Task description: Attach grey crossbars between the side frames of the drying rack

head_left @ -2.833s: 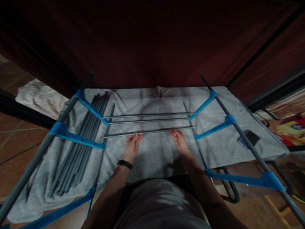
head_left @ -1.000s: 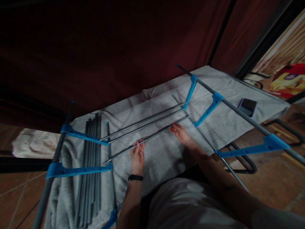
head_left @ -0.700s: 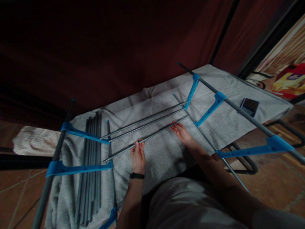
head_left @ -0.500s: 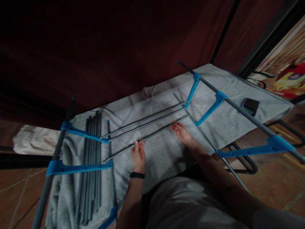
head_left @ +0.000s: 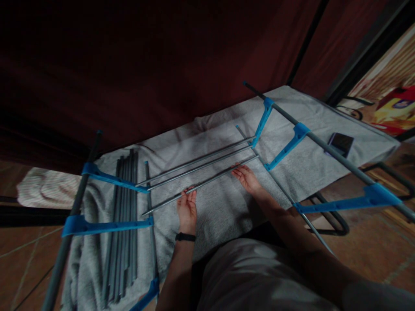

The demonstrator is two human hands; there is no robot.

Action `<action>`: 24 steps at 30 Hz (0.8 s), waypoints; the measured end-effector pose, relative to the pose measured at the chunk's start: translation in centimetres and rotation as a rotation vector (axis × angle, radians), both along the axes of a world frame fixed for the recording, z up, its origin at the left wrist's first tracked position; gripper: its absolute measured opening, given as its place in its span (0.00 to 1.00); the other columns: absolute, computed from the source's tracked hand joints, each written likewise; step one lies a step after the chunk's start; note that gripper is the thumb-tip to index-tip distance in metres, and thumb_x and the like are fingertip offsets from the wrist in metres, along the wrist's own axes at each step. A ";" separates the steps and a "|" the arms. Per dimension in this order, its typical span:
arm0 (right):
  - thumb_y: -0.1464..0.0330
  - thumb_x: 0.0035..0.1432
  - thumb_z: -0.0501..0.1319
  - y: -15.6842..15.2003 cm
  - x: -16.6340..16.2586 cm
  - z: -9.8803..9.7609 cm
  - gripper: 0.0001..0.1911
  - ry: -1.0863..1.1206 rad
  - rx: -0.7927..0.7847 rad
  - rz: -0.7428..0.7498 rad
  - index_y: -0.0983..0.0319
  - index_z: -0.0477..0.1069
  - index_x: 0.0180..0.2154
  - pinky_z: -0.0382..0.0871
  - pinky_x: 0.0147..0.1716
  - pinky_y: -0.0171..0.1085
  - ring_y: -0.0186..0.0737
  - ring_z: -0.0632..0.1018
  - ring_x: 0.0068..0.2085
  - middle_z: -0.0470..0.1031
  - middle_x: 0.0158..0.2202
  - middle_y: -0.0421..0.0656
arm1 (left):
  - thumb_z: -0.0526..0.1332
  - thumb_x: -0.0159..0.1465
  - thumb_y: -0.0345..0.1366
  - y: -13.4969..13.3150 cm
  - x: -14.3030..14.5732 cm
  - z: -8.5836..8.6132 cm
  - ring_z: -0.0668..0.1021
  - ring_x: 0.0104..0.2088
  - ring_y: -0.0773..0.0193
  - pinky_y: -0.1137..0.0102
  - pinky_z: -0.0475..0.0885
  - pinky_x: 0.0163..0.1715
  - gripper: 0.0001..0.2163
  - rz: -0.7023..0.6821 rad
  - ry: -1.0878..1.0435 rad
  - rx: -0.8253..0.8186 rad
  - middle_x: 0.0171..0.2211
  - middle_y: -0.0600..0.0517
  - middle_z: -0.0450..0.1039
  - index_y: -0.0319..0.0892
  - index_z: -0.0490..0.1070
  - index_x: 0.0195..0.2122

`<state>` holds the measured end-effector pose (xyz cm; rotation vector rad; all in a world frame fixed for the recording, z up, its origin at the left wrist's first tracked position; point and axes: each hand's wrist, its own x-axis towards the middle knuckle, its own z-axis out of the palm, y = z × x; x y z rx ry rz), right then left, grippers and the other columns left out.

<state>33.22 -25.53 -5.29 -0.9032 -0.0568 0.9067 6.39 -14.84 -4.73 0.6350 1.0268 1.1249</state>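
- The left hand lay palm-up on the grey towel, fingers loosely spread, its fingertips touching the nearest metal rod; the grip was not closed around it.
- The right hand rested farther along the same rod, fingers extended against it; whether they pinched it could not be told.
- The rod lay across the towel, the closest of three parallel rods, its ends near two thin side bars.
- Blue plastic brackets joined those bars to the grey frame poles on each side.
- A bundle of spare grey rods lay on the towel to the left.
- A dark phone sat on the towel's far right.
- A black wristband circled the left wrist.
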 end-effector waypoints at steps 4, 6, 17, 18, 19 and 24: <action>0.68 0.59 0.76 -0.1 0.1 -0.3 0.11 -0.005 0.005 0.006 0.53 0.77 0.39 0.83 0.54 0.45 0.43 0.85 0.45 0.87 0.40 0.40 | 0.70 0.75 0.36 -0.1 0.1 0.1 0.90 0.47 0.59 0.64 0.83 0.60 0.10 0.051 0.004 -0.046 0.36 0.49 0.86 0.48 0.77 0.34; 0.67 0.57 0.77 -0.1 0.1 -0.4 0.12 0.008 -0.001 0.002 0.53 0.76 0.38 0.84 0.53 0.44 0.43 0.85 0.43 0.87 0.40 0.39 | 0.71 0.74 0.36 -0.1 0.1 0.2 0.90 0.46 0.59 0.64 0.83 0.60 0.09 0.046 -0.015 -0.050 0.37 0.49 0.87 0.47 0.77 0.35; 0.66 0.53 0.80 0.4 0.2 -0.4 0.20 0.038 -0.031 -0.041 0.51 0.69 0.32 0.85 0.47 0.43 0.40 0.83 0.36 0.79 0.32 0.33 | 0.74 0.71 0.39 -0.1 0.0 0.1 0.90 0.51 0.57 0.58 0.80 0.66 0.08 0.039 -0.082 -0.036 0.42 0.47 0.88 0.43 0.79 0.39; 0.66 0.52 0.80 0.4 0.2 -0.4 0.20 0.033 -0.030 -0.040 0.51 0.69 0.33 0.85 0.48 0.43 0.40 0.83 0.36 0.80 0.33 0.34 | 0.73 0.72 0.38 -0.1 0.1 0.1 0.90 0.50 0.58 0.60 0.81 0.64 0.07 0.042 -0.069 -0.032 0.42 0.47 0.88 0.44 0.79 0.38; 0.66 0.52 0.80 0.3 0.2 -0.4 0.19 0.025 -0.029 -0.039 0.51 0.70 0.33 0.85 0.49 0.44 0.41 0.83 0.37 0.81 0.34 0.34 | 0.73 0.73 0.37 -0.1 0.1 0.0 0.90 0.49 0.59 0.61 0.82 0.63 0.08 0.046 -0.049 -0.026 0.41 0.47 0.87 0.44 0.78 0.37; 0.64 0.56 0.79 0.1 0.2 -0.4 0.16 -0.025 -0.014 -0.004 0.50 0.73 0.38 0.82 0.58 0.51 0.48 0.85 0.46 0.86 0.37 0.37 | 0.70 0.75 0.37 0.0 0.3 -0.4 0.90 0.44 0.58 0.63 0.85 0.55 0.10 0.063 0.048 0.025 0.37 0.47 0.85 0.47 0.75 0.35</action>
